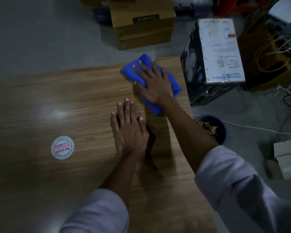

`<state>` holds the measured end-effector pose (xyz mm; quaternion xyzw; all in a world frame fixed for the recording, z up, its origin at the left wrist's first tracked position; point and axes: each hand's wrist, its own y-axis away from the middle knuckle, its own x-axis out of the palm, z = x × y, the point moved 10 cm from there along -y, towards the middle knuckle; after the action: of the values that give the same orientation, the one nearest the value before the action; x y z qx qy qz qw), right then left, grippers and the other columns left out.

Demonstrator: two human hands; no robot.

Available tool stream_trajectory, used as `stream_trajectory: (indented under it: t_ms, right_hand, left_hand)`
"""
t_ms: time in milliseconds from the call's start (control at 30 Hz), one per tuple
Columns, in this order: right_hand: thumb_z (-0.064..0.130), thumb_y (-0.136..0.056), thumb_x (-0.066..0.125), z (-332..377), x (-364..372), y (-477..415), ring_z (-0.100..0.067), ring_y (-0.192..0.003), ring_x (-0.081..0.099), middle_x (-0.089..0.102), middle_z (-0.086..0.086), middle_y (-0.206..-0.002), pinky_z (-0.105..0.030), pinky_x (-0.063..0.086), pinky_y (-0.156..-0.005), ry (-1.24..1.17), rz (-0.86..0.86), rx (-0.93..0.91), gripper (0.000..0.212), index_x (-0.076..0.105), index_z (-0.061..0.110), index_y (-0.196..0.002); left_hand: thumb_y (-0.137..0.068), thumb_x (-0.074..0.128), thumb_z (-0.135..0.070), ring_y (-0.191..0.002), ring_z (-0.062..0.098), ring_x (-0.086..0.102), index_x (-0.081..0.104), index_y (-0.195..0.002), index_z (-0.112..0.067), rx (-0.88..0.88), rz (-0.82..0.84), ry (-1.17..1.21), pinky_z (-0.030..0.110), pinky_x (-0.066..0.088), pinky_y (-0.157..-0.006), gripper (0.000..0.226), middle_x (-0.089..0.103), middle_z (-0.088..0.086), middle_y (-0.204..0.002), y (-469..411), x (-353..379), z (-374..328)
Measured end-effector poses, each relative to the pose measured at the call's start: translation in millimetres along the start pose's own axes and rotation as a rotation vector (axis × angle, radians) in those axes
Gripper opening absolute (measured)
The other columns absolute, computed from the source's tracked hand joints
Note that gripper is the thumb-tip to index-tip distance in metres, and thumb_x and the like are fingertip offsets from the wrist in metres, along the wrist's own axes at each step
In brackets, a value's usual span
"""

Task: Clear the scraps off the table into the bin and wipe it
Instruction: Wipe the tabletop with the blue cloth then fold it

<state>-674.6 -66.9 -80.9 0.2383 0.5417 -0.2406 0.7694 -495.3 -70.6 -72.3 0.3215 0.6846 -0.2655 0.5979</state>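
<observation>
A wooden table [65, 101] fills most of the view. My right hand [152, 83] presses flat on a crumpled blue cloth [171, 80] at the table's far right corner, fingers spread over it. My left hand [130, 128] lies palm down on the bare wood near the middle, fingers apart, holding nothing. A dark round bin [223, 130] with a blue rim stands on the floor just past the table's right edge, partly hidden by my right forearm; brownish scraps [209, 127] lie inside it.
A round pink-and-white sticker [62, 147] sits on the table to the left. Past the far edge stands a brown cardboard box [141, 26]. A dark fan box [213, 59], loose cables [275, 47] and small white boxes [286, 158] crowd the floor on the right.
</observation>
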Motion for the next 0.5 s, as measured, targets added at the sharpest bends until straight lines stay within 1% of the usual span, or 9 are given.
stream_trajectory:
  t_ms: [67, 100, 133, 167, 233, 300, 400, 500]
  right_hand:
    - [0.057, -0.103, 0.029, 23, 8, 34, -0.025, -0.158, 0.004, 0.018, 0.013, -0.168, -0.051, 0.006, -0.125, -0.043, 0.018, -0.147, 0.059, 0.022, 0.040, -0.159]
    - [0.055, -0.104, 0.031, 27, 10, 57, -0.022, -0.158, 0.003, 0.019, 0.014, -0.167, -0.050, 0.006, -0.126, -0.069, 0.015, -0.185, 0.057, 0.024, 0.040, -0.159]
    - [0.054, -0.106, 0.033, 25, 10, 81, -0.020, -0.158, 0.002, 0.020, 0.015, -0.167, -0.049, 0.007, -0.126, -0.092, -0.001, -0.188, 0.056, 0.025, 0.039, -0.159]
    - [0.052, -0.106, 0.034, 18, 9, 107, -0.019, -0.158, 0.001, 0.020, 0.014, -0.167, -0.049, 0.008, -0.126, -0.099, -0.027, -0.155, 0.056, 0.024, 0.037, -0.160]
    - [0.048, -0.107, 0.036, -6, 3, 153, -0.018, -0.158, -0.002, 0.016, 0.012, -0.169, -0.051, 0.010, -0.126, -0.061, -0.092, -0.017, 0.057, 0.021, 0.035, -0.161]
    - [0.046, -0.108, 0.037, -30, -2, 170, -0.019, -0.158, -0.004, 0.011, 0.011, -0.170, -0.051, 0.009, -0.126, -0.022, -0.142, 0.155, 0.059, 0.017, 0.034, -0.162]
    - [0.050, -0.106, 0.032, -50, -7, 145, -0.022, -0.158, -0.002, 0.009, 0.010, -0.170, -0.051, 0.005, -0.126, 0.004, -0.190, 0.364, 0.060, 0.015, 0.035, -0.162]
    - [0.053, -0.104, 0.025, -58, -10, 98, -0.029, -0.157, -0.002, 0.008, 0.008, -0.170, -0.056, 0.003, -0.125, -0.043, -0.213, 0.521, 0.062, 0.014, 0.033, -0.162]
  left_hand:
    - [-0.103, 0.034, -0.034, -0.157, 0.022, 0.007, 0.028, -0.158, -0.012, 0.005, 0.001, 0.000, 0.051, 0.014, -0.124, 0.060, 0.019, 0.003, -0.168, 0, -1, 0]
    - [-0.102, 0.035, -0.034, -0.157, 0.024, 0.009, 0.033, -0.156, -0.010, 0.013, 0.003, -0.008, 0.052, 0.015, -0.124, 0.058, 0.025, 0.005, -0.166, 0, 0, 0]
    - [-0.102, 0.034, -0.033, -0.156, 0.025, 0.011, 0.037, -0.153, -0.009, 0.020, 0.004, -0.016, 0.052, 0.016, -0.123, 0.057, 0.029, 0.007, -0.164, 0, 0, 0]
    - [-0.102, 0.032, -0.033, -0.156, 0.024, 0.011, 0.036, -0.153, -0.008, 0.023, 0.002, -0.014, 0.052, 0.016, -0.123, 0.057, 0.029, 0.007, -0.165, -1, 1, 0]
    - [-0.102, 0.029, -0.035, -0.157, 0.022, 0.010, 0.029, -0.158, -0.011, 0.018, -0.015, 0.016, 0.050, 0.014, -0.124, 0.061, 0.020, 0.004, -0.168, 0, 0, 2]
    - [-0.102, 0.027, -0.036, -0.157, 0.021, 0.008, 0.025, -0.160, -0.014, 0.011, -0.029, 0.026, 0.050, 0.014, -0.125, 0.062, 0.015, 0.002, -0.169, 0, 1, 2]
    - [-0.102, 0.022, -0.039, -0.157, 0.019, 0.004, 0.021, -0.161, -0.015, 0.020, -0.021, 0.026, 0.049, 0.012, -0.125, 0.063, 0.011, 0.001, -0.170, -1, 5, 3]
    - [-0.102, 0.022, -0.038, -0.157, 0.018, 0.006, 0.024, -0.160, -0.016, 0.023, -0.048, 0.041, 0.048, 0.010, -0.126, 0.062, 0.013, -0.001, -0.170, -2, 4, 5]
